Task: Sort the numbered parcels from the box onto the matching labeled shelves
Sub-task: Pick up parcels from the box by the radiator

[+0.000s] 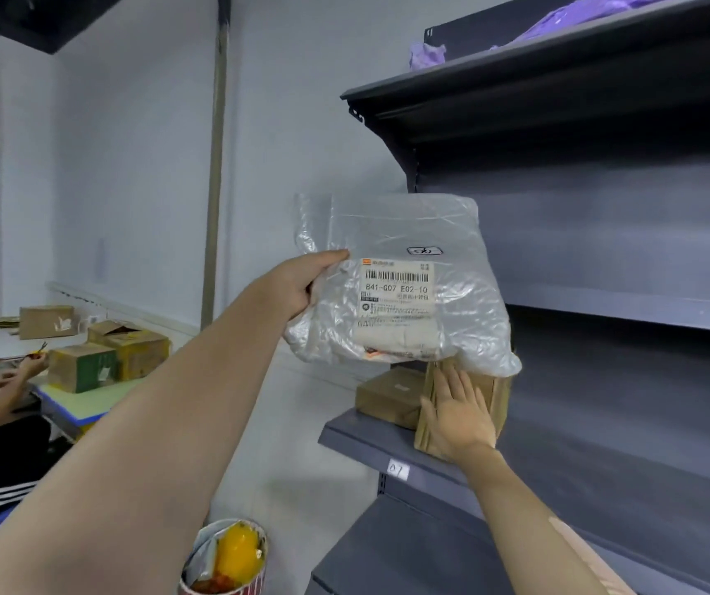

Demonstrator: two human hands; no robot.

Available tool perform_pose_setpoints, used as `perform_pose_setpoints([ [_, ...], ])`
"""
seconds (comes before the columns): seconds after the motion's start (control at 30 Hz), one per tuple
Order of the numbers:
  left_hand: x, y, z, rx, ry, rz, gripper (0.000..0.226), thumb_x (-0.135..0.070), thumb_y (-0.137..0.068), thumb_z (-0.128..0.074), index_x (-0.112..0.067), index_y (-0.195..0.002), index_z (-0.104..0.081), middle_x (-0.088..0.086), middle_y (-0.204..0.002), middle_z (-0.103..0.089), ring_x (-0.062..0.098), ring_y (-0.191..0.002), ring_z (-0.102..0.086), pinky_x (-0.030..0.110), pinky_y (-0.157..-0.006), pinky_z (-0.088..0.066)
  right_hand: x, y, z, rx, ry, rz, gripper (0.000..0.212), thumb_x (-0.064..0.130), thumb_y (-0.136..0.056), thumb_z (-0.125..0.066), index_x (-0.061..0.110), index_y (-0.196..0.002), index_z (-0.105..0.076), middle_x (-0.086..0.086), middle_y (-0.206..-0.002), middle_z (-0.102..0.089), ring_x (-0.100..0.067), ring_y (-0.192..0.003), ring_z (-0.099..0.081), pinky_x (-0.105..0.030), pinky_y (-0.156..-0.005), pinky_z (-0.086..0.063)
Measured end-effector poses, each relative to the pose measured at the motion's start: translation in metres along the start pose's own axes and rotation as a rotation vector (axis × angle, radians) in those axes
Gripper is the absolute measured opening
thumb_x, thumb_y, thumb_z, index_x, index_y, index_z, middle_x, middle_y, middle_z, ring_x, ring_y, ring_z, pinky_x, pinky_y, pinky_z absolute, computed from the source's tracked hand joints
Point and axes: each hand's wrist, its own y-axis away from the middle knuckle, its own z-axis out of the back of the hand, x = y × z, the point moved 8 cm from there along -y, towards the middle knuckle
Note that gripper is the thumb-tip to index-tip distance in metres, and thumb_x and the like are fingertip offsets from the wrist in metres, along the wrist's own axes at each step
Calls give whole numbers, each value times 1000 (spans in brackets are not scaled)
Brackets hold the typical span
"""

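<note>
Left hand (297, 289) grips plastic parcel (400, 285) — label "841-G07 E02-10"

Both forearms enter bare from the lower edge with no sleeve, glove, watch or ring visible on them, and the left hand (297, 285) and right hand (458, 412) are likewise uncovered throughout.

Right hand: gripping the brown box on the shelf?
No. The right hand lies flat with straight fingers against the brown box; nothing is curled round it.
</note>
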Motion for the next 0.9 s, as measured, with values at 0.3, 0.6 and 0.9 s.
perform_pose_setpoints([
  [0.3,-6,-88,-11,100,-91,107,19,-22,-94,-57,-7,-84,-61,8,-68,-68,20,-49,-66,34,-44,-55,5,-45,7,-26,113,-52,58,40,-103,-20,17,-153,-3,-3,-160,1,-19,-147,8,-34,-119,3],
  [0.6,-31,-137,-20,198,-469,-2,35,-22,-92,-60,1,-119,-60,16,-115,-63,32,-102,-61,42,-90,-50,-11,-59,21,-113,176,-237,57,42,-102,-19,19,-153,-5,0,-160,1,-18,-148,6,-34,-119,2],
  [0.9,-78,-119,-35,360,-629,-261,82,-57,-86,-55,-19,-150,-20,-1,-159,-12,26,-145,-15,54,-110,-26,-10,-57,18,-132,210,-310,56,44,-102,-17,23,-152,-4,1,-160,3,-17,-147,8,-33,-119,2],
])
